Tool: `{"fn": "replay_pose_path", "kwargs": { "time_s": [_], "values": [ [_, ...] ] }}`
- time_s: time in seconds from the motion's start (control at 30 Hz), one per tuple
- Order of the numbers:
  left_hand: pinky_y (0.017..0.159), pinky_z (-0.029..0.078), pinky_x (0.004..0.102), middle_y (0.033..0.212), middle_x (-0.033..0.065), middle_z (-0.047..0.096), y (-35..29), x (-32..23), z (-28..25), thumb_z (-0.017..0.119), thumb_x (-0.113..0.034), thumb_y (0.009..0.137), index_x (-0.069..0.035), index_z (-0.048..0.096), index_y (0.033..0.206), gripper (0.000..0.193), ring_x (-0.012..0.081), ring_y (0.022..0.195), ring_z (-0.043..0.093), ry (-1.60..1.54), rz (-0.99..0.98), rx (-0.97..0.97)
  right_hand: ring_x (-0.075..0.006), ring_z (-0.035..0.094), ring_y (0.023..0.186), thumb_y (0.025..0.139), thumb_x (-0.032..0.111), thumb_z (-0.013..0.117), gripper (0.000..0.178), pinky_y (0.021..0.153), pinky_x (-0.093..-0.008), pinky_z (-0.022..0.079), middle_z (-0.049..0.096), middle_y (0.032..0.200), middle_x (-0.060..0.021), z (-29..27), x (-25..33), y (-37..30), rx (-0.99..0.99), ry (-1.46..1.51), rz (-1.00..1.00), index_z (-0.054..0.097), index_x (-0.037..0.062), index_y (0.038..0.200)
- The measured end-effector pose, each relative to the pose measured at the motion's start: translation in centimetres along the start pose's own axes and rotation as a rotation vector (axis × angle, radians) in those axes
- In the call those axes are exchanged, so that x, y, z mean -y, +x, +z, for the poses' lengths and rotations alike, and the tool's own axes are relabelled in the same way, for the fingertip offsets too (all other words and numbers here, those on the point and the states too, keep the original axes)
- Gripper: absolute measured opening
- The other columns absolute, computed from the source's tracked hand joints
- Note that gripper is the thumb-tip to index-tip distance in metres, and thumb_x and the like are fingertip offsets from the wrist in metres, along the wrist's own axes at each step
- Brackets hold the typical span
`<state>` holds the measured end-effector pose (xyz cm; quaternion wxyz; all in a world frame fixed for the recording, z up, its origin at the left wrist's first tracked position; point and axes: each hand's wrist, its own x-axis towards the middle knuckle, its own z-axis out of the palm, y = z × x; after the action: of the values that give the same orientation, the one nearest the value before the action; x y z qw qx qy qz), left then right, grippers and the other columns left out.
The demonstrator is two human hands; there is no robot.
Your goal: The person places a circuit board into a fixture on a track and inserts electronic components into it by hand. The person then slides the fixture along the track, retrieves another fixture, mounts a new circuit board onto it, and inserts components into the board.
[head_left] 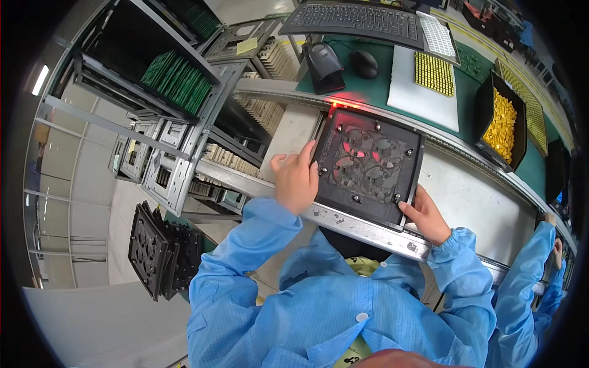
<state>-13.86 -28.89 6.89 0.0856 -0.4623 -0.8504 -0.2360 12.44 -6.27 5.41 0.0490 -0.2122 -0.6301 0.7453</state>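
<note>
A black square fixture plate point(371, 168) with round cutout patterns and several small metal knobs lies across the rails of a conveyor point(368, 228) in front of me. My left hand point(296, 181) is closed on its left edge, thumb against the side and the forefinger stretched along it. At the near right corner, my right hand point(427, 216) grips the plate with the thumb on top and the other fingers partly hidden beyond the edge. Red light falls on the plate's far left corner and shows through some cutouts.
Beyond the rail are a handheld scanner point(325, 62), mouse point(366, 64), keyboard point(356, 23) and black bin point(520, 144) of yellow parts. Racks with green circuit boards point(178, 86) stand left. More black plates point(150, 251) stand lower left. A co-worker's blue sleeve point(521, 288) is at right.
</note>
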Motion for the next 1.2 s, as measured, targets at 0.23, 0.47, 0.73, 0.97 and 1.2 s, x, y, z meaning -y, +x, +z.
{"fn": "replay_pose_path", "kwargs": {
  "time_s": [0.23,0.47,0.73,0.97,1.2],
  "values": [
    [0.105,0.031,0.0505,0.088,0.0054,0.070,0.9,0.7,1.4,0.059,-0.012,0.101,-0.008,0.049,0.152,0.053,0.0266,0.095,0.066,0.032,-0.037,0.040,-0.0217,0.058,0.133,0.104,0.004,0.060,0.056,0.114,-0.0369,0.046,0.058,0.145,-0.0144,-1.2,0.1,2.2,0.034,-0.037,0.100,0.036,-0.0060,0.154],
    [0.104,0.033,0.0536,0.094,0.0108,0.071,0.7,1.5,-0.3,0.062,-0.017,0.100,-0.007,0.047,0.152,0.055,0.0289,0.095,0.066,0.022,0.033,0.064,-0.0186,0.064,0.119,0.103,0.002,0.056,0.053,0.104,-0.0343,0.050,0.064,0.137,-0.0113,-0.2,-0.3,1.8,-0.006,0.001,0.074,0.040,-0.0023,0.154],
    [0.104,0.033,0.0556,0.103,0.0088,0.068,2.4,4.1,-4.5,0.062,-0.019,0.099,-0.006,0.053,0.146,0.050,0.0273,0.104,0.063,0.131,0.194,0.071,-0.0182,0.067,0.112,0.103,0.006,0.057,0.058,0.090,-0.0319,0.056,0.065,0.133,-0.0108,1.4,1.5,0.6,-0.011,0.000,0.051,0.037,-0.0023,0.157],
    [0.110,0.034,0.0548,0.123,0.0073,0.067,18.5,21.8,-20.9,0.066,-0.023,0.092,-0.009,0.065,0.125,0.035,0.0232,0.128,0.054,1.170,-0.148,-0.236,-0.0139,0.061,0.106,0.107,0.024,0.060,0.060,0.077,-0.0295,0.053,0.054,0.140,-0.0107,1.6,3.6,1.0,-0.342,-0.167,0.031,0.037,0.0049,0.159],
    [0.115,0.034,0.0520,0.102,0.0073,0.074,19.2,32.5,-25.2,0.060,-0.012,0.094,-0.005,0.069,0.121,0.030,0.0246,0.119,0.063,1.421,-0.224,-0.265,-0.0092,0.057,0.091,0.105,0.017,0.063,0.052,0.075,-0.0270,0.047,0.056,0.134,-0.0068,2.0,3.1,2.7,-0.364,-0.158,-0.004,0.044,0.0025,0.151]
  ]
}}
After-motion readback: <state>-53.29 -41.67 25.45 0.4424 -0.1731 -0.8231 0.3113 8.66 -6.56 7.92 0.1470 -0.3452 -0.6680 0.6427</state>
